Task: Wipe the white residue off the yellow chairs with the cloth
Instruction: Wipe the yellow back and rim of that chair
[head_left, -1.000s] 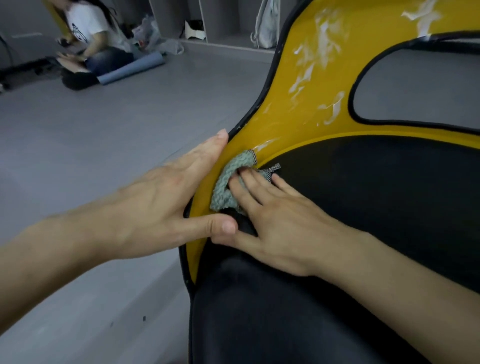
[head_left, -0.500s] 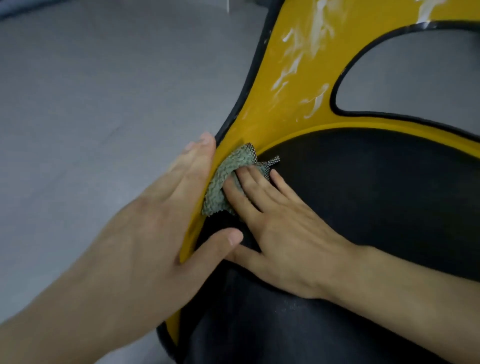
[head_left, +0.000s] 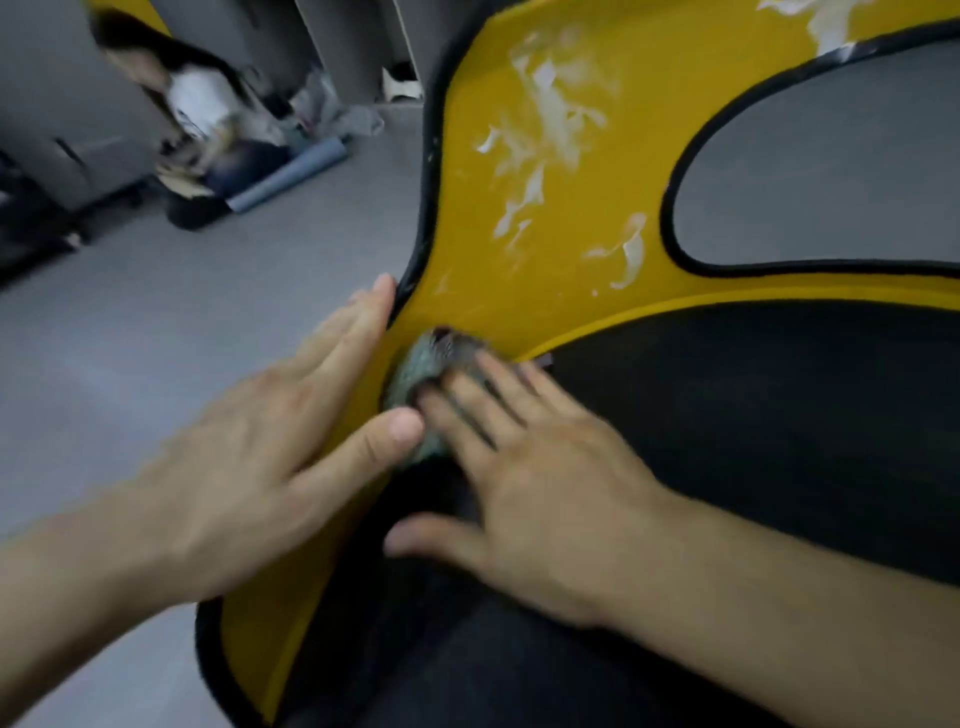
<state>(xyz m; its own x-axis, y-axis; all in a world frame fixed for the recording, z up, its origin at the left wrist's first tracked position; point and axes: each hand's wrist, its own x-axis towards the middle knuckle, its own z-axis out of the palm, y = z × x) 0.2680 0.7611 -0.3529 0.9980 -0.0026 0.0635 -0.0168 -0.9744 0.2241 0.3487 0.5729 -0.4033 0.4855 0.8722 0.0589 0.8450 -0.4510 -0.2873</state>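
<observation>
Since half a second ago our view has swung up, so the far end of the room shows again. Our right hand (head_left: 545, 499) has pushed the cloth (head_left: 423, 364) a little further up the yellow rim, where it now sits more bunched. Our left thumb, which lay apart from the cloth, now touches its lower edge.

We hold our right hand flat, its fingers straight and slightly spread. The fingertips press the grey-green cloth onto the yellow chair (head_left: 519, 301) just where the yellow shell meets the black seat pad (head_left: 753, 426). The thumb is stretched out sideways on the pad. Nothing is pinched; the cloth simply lies under the fingers. Our left hand (head_left: 249, 457) lies open on the chair's left edge, with the fingers straight and close together along the black trim (head_left: 430, 171) and the thumb over the yellow face.

Streaks of white residue (head_left: 545, 119) mark the yellow shell above the cloth, well apart from it. More smears lie near the black-edged opening (head_left: 831, 171) in the backrest and at the top edge. Both hands and the cloth are motion-blurred.

On the grey floor (head_left: 156, 338) at the far left another person (head_left: 202, 98) sits, blurred, beside a rolled blue-grey mat (head_left: 291, 176) and grey cabinets (head_left: 62, 104).
</observation>
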